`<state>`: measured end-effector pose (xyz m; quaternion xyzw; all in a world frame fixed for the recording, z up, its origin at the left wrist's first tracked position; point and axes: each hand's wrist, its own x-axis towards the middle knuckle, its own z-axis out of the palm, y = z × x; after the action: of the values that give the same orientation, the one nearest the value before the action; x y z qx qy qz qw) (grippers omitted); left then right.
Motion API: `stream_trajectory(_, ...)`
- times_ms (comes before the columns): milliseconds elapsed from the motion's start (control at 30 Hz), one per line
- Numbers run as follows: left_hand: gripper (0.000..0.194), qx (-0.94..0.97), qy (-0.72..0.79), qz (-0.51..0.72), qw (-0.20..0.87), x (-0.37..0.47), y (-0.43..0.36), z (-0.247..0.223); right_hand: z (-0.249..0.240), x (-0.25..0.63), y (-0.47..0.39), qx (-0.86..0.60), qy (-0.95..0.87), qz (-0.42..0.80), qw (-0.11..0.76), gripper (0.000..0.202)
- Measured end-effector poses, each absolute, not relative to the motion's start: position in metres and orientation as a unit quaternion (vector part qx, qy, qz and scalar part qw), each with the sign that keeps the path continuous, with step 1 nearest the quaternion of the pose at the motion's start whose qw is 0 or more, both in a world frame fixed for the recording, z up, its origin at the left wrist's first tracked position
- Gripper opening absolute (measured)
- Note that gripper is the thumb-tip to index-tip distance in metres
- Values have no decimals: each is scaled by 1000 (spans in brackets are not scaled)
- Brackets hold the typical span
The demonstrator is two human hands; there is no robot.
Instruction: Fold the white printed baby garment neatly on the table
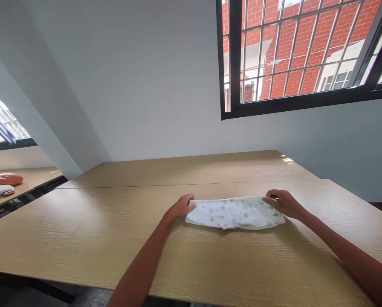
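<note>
A white cloth (pixel 232 214) with small printed figures lies as a long, narrow folded strip near the middle of the table. Its lower edge is uneven, and I cannot tell whether it is a garment. At its left end, my left hand (pixel 182 205) is closed, with thumb and fingers pinching the upper corner. My right hand (pixel 283 203) grips the upper edge near the right end between thumb and fingers. Between the two hands the upper edge runs nearly straight.
The wooden table (pixel 98 238) has a seam across its far part and meets a plain wall (pixel 162 85). A barred window (pixel 293 55) is at upper right. On another table at far left lies a baby doll (pixel 8 179) with white cloth on it.
</note>
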<state>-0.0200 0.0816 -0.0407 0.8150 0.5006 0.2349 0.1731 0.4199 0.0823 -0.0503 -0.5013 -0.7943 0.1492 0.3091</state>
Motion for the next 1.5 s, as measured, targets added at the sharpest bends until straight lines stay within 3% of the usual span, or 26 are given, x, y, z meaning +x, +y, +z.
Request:
stream_trajectory(200,19,815,493,231,200,-21,78,-36,-47,437,85,-473,-801,274,241,44)
stream_trajectory(567,14,805,506,231,205,-30,79,-35,-49,447,87,-463,-790,348,200,42)
stream_trajectory(667,8,792,519,275,166,-25,78,-32,-43,443,85,-472,-797,290,239,42)
stream_trajectory(833,16,734,543,405,41,-21,74,-17,-28,426,69,-521,-714,-7,468,33)
stream_trajectory(933,23,729,527,437,1,-25,69,-9,-21,426,64,-463,-706,-105,526,21)
stream_trajectory(1000,29,752,507,421,3,-29,68,-5,-20,433,65,-454,-757,-84,462,17)
stream_trajectory(1100,33,808,472,350,39,-32,69,-4,-23,451,72,-472,-846,7,250,17)
stream_trajectory(1167,32,836,454,303,60,-30,71,-7,-25,461,75,-476,-863,50,162,22)
stream_trajectory(1333,43,863,422,270,71,-2,67,-19,-26,454,74,-466,-855,42,222,10)
stream_trajectory(1433,44,879,409,228,88,17,58,-27,-32,433,70,-430,-863,21,265,22)
stream_trajectory(1500,48,885,417,177,114,24,53,-32,-41,422,68,-407,-879,23,247,33)
